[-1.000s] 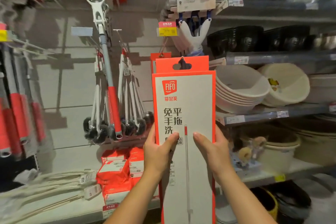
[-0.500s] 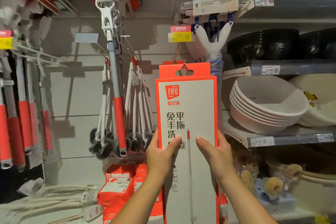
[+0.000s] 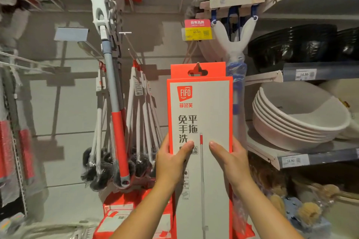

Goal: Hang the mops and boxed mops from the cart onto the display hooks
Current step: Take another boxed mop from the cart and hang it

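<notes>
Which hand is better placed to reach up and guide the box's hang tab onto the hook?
Left, probably. Both hands grip the boxed mop at equal height, but the blue-wrapped mop handle crowds the space above the right hand; above the left hand the way to the hang tab looks freer.

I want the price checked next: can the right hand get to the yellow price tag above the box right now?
Probably, once freed: the right hand grips the right edge of the boxed mop, the left hand the other. The yellow price tag hangs above the box with nothing in front.
</notes>
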A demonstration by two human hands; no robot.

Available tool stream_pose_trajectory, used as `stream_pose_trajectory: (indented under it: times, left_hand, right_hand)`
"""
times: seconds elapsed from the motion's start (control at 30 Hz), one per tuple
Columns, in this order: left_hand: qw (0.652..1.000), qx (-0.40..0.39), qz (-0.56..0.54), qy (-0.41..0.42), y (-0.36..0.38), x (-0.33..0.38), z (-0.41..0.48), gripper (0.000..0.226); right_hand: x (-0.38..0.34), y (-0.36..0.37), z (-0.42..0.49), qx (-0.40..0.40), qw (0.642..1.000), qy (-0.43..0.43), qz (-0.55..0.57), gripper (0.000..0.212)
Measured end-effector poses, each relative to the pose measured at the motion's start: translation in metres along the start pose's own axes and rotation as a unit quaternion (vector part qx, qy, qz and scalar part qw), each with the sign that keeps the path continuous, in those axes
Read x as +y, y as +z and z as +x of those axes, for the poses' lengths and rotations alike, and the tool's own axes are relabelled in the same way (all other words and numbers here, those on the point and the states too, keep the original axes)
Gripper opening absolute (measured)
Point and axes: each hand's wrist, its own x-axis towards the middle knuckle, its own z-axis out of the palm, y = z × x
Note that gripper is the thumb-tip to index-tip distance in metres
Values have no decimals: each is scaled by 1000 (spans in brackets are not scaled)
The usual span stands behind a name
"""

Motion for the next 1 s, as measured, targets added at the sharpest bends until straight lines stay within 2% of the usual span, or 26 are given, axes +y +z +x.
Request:
stream_pose_trajectory:
  times: [0.07,0.2,0.33,0.43,0.53,0.67,0.73,0.87,1.0]
  left_hand:
    - [1000,1,-5,-1,6,-6,8,53]
    - [1000,0,-6,0,26,-15,28,42]
    - [1000,28,-2,4,49,-22,52,53]
    - [998,60,4,17,63,-27,76,48]
    - [995,86,19,42,74,-24,99,55]
    - [991,110,30,68,80,-16,120,37]
    - [989,115,51,75,80,-14,130,41]
    - [986,122,68,91,79,-12,146,60]
    - [984,124,74,107,79,-10,158,48]
  right_hand:
    - [4,-4,10,3,1000,-1,-2,37]
    - [11,-21,39,-11,1000,-3,2,36]
    - [14,-37,79,-42,999,-7,1,35]
    - [15,-42,114,-68,998,-6,10,35]
    - [14,-43,147,-85,996,-19,18,29]
    - [12,-38,178,-107,993,-35,31,23]
    - [15,-36,190,-112,992,-38,45,24]
    - [21,-30,211,-117,991,-34,53,43]
    - [24,-24,228,-122,991,-33,42,89]
